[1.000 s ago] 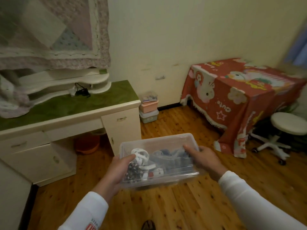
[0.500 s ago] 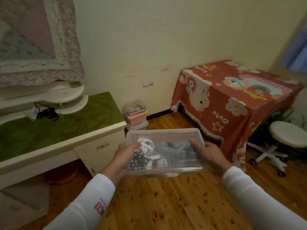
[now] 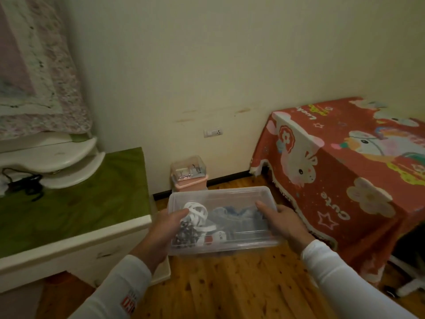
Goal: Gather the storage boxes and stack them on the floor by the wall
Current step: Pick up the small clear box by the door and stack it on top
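**Step in hand – carry.** A clear lidded box (image 3: 222, 201) is held in the air in front of the body, between the green-topped counter (image 3: 80, 203) and a table draped in a red cartoon cloth (image 3: 345, 180). It touches neither.

**Grip.** The left hand (image 3: 163, 231) clasps the box's left end, with the thumb lying on the lid and the fingers curled underneath. The right hand (image 3: 285, 223) takes the right end in the same way. Both grips are closed round the box. Through the plastic show white bands, a dark beaded item and something blue, all lying loose.

**Destination.** A stack stands on the wooden floor (image 3: 230, 284) against the wall (image 3: 184, 77), just beside the counter's end and below a wall socket (image 3: 213, 132). It consists of a small clear box (image 3: 188, 171) seated on a pink box (image 3: 190, 184). Whatever lies beneath the pink box is hidden behind the carried one.

**Assessment.** The box is gathered but not yet placed. The next move calls for closing on the stack and lowering the box level, so that the loose contents do not slide.

The carried box looks wider than the top of the stack. Set on top, it would likely overhang and sit unsteadily – a place at the base, or on the floor beside the stack, appears sounder. The counter's corner and the light top box are the likely points of accidental contact.
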`<state>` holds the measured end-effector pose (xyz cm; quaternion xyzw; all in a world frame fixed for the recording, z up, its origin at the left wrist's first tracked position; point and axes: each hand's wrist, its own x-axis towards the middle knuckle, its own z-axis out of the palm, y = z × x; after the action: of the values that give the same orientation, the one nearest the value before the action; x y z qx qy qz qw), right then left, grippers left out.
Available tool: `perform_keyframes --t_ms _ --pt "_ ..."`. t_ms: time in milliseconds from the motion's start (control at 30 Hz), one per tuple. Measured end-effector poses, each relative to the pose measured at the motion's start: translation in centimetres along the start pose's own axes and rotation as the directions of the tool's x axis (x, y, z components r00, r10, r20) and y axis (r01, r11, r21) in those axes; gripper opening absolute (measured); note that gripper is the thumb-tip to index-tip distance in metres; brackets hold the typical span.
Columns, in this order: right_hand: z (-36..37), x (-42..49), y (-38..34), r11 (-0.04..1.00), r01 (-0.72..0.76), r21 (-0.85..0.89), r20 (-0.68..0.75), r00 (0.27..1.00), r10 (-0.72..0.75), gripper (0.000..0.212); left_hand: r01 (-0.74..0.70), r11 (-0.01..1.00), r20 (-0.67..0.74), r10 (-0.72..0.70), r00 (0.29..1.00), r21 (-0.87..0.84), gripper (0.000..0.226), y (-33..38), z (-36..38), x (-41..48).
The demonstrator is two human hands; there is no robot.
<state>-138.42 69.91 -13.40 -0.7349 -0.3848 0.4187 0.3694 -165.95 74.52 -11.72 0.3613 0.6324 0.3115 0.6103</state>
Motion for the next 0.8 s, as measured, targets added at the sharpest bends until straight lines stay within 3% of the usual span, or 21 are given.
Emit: perform_keyframes --t_ms 333,800 --pt "-0.4 16.2 -5.9 0.999 0.026 -0.044 0.132 0.991 -0.02 0.039 -0.025 0.999 -0.156 0.019 0.988 -0.038 0.043 6.3 3.5 11.1" --pt "5.5 40.3 -14.8 0.997 -0.01 -0.074 0.207 0.978 0.026 0.049 -0.002 0.995 -0.199 -0.019 0.98 -0.103 0.056 17.0 3.4 34.4"
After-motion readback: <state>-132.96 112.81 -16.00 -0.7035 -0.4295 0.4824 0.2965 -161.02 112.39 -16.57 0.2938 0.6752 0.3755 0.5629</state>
